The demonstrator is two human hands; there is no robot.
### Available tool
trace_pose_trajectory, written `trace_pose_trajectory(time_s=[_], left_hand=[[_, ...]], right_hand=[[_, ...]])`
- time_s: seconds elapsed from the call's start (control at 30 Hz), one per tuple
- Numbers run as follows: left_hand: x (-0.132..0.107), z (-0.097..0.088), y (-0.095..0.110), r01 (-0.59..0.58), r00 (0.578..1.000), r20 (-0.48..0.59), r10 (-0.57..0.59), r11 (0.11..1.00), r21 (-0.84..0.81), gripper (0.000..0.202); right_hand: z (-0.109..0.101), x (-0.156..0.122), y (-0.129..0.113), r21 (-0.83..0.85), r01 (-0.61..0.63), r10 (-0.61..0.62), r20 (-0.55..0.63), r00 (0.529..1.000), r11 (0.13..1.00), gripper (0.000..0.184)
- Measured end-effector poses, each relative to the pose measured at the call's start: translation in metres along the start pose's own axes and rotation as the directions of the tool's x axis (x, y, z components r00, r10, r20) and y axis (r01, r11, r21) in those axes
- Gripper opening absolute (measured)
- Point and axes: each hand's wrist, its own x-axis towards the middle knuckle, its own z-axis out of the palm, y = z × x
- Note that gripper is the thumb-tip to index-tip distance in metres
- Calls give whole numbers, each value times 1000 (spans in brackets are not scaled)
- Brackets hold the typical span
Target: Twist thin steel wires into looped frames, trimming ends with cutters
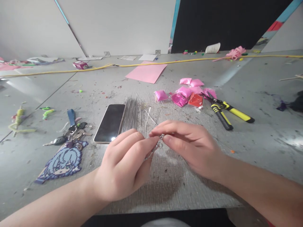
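Between my two hands is a short twisted piece of silvery wire [159, 142]. My left hand [127, 160] is closed, its thumb and forefinger pinching the wire's lower length. The fingertips of my right hand [191, 145] close on the wire's looped upper end; its curled fingers partly hide that end. Just beyond my left hand lies a bundle of thin straight wires [130, 113], beside a black-screened phone [111, 121]. A few loose wires [148, 115] rest on the table past my fingertips. Yellow-and-black pliers [221, 110] lie with their handles apart, beyond my right hand.
Several small pink packets [184, 92] and a red packet [196, 100] lie near the pliers. Keys [75, 134] with a blue pixel-patterned charm [62, 160] are at left. A pink sheet [148, 72], a yellow cord [139, 65] and a paper cup [213, 48] are farther back.
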Motion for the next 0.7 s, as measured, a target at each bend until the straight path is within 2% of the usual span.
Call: trace_pose_trajectory(time_s=[0.13, 0.23, 0.43, 0.7], left_hand=[[1, 0, -3, -20, 1000, 21, 19, 998, 54, 31], [1, 1, -5, -34, 999, 12, 33, 997, 68, 30], [0, 0, -7, -49, 999, 16, 48, 998, 50, 35], [2, -3, -5, 59, 998, 33, -57, 998, -38, 29]], right_hand=[[-4, 2, -4, -158, 80, -95, -90, 991, 984, 13], [-7, 3, -6, -230, 59, -76, -66, 995, 971, 12], [-9, 2, -6, -194, 24, -25, -5, 1000, 981, 10], [-16, 3, -10, -277, 127, -100, 108, 989, 952, 10]])
